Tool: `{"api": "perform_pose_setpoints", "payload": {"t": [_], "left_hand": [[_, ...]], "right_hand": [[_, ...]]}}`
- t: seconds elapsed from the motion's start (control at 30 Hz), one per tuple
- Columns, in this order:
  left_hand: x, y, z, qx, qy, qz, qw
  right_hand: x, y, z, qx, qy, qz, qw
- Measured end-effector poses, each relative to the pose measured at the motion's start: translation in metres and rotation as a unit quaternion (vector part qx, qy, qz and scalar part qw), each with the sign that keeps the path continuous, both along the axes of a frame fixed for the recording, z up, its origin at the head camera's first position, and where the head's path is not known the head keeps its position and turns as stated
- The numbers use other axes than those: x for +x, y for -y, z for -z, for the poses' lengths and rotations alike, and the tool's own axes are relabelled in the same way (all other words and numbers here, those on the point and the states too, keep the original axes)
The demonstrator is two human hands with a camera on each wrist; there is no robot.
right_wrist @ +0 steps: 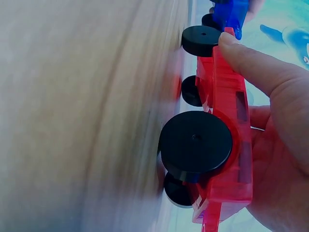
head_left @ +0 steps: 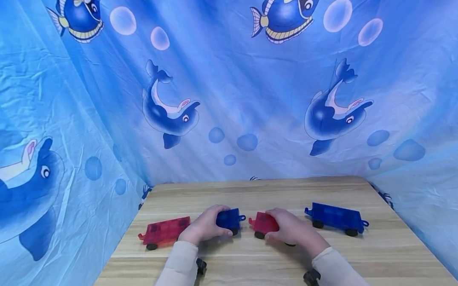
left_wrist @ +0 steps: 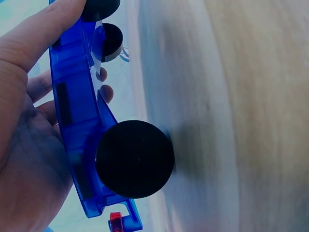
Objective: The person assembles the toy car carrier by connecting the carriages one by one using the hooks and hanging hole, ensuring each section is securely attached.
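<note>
My left hand (head_left: 207,225) grips a translucent blue toy train car (head_left: 231,219) with black wheels; the left wrist view shows thumb and fingers on its opposite sides. My right hand (head_left: 290,227) holds a red toy train car (head_left: 261,223) the same way, thumb along its near side. A narrow gap separates the blue car's ring from the red car's hook. Left of my left hand stands another red train car (head_left: 165,232), partly covered by that hand. A red bit (left_wrist: 116,221) shows at the held blue car's rear hook; whether they are linked I cannot tell.
Another blue train car (head_left: 333,217) stands to the right of my right hand, hook end toward it. The wooden tabletop (head_left: 254,272) ends at a blue curtain (head_left: 227,96) printed with dolphins and fish, which also hangs along both sides.
</note>
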State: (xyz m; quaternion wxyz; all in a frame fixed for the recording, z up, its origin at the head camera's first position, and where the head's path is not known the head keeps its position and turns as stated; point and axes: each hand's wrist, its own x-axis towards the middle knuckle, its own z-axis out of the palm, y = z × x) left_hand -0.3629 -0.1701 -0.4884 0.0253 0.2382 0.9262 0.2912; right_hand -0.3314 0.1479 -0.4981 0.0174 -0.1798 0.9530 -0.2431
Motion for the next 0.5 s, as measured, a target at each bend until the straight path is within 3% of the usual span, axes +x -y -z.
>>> {"api": "perform_pose_setpoints", "payload": {"t": [0.5], "left_hand": [[0.0010,-0.0061,0.0007,-0.002,-0.005,0.014,0.9999]], "right_hand": [[0.0025,0.0050,-0.0018,0.007,0.003,-0.030,1.000]]}}
